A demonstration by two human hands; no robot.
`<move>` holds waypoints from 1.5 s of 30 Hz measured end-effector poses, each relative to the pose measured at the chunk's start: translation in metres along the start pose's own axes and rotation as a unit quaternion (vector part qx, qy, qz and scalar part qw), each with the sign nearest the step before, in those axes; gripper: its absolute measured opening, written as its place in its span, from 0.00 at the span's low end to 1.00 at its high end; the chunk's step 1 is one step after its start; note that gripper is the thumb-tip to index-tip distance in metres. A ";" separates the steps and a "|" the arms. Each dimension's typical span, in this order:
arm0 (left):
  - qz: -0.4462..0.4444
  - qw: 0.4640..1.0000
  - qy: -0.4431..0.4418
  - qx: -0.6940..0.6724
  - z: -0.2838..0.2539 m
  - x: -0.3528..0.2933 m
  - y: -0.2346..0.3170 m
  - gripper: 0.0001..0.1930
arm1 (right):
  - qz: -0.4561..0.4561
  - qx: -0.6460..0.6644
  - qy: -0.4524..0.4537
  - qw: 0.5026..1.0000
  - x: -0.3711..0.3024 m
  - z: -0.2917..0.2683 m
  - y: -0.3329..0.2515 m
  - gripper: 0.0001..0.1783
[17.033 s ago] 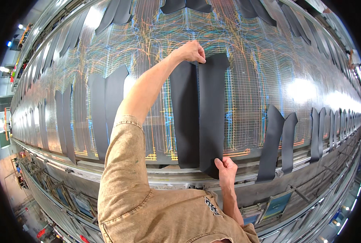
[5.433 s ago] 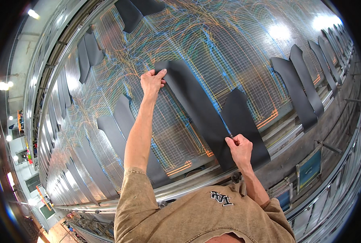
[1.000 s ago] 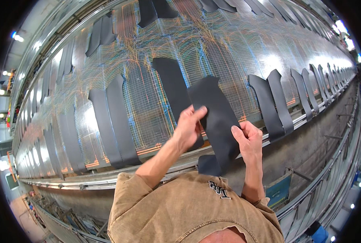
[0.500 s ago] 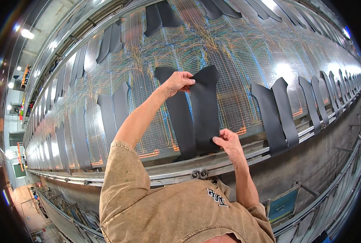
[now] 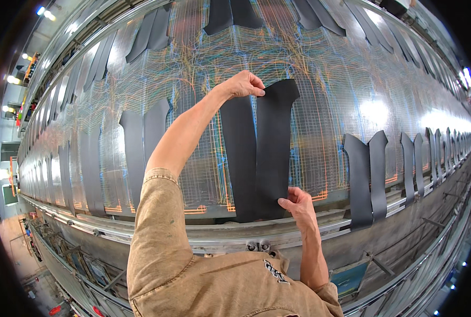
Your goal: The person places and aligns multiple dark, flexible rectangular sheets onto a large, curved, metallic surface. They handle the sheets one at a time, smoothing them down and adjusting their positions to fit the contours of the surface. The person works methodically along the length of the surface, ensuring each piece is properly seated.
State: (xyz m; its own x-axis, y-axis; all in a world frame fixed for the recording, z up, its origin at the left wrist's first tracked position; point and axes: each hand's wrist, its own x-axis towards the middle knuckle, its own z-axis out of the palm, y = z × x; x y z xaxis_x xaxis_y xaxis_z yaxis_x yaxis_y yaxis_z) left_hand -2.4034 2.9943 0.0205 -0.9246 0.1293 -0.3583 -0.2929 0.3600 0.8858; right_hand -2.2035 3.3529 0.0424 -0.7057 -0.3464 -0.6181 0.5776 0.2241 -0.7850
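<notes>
A dark grey-black fabric panel [image 5: 275, 142] stretches between my two hands over the table, its long left edge against a second dark panel [image 5: 238, 153]. At its upper left corner my left hand [image 5: 244, 84] pinches the fabric between thumb and fingers. My right hand [image 5: 299, 205] grips the lower right edge, thumb on top and fingers curled under. The panel looks almost flat on the table; whether it touches everywhere I cannot tell. My left hand and forearm hide the top of the second panel.
The long shiny table [image 5: 320, 68] carries a grid of coloured lines. Paired dark panels lie along both sides, including a pair on the right [image 5: 358, 177] and one on the left [image 5: 135, 153]. A metal rail [image 5: 320, 232] runs along the near edge.
The held panel has come down flatter and straighter beside the second panel, its upper edge less creased. Both hands keep their grip. The whole view has shifted slightly.
</notes>
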 end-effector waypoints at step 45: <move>0.000 0.975 0.066 0.210 -0.007 0.036 -0.028 0.10 | -0.071 -0.098 0.225 0.967 -0.005 0.003 0.048 0.18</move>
State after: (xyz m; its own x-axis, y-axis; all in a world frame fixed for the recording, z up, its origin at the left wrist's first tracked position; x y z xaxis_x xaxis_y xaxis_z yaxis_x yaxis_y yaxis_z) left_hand -2.4298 2.9829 -0.0147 -0.9560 0.0186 -0.2929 -0.1935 0.7103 0.6768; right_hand -2.1706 3.3626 0.0076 -0.9047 0.0350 -0.4247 0.4041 0.3868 -0.8289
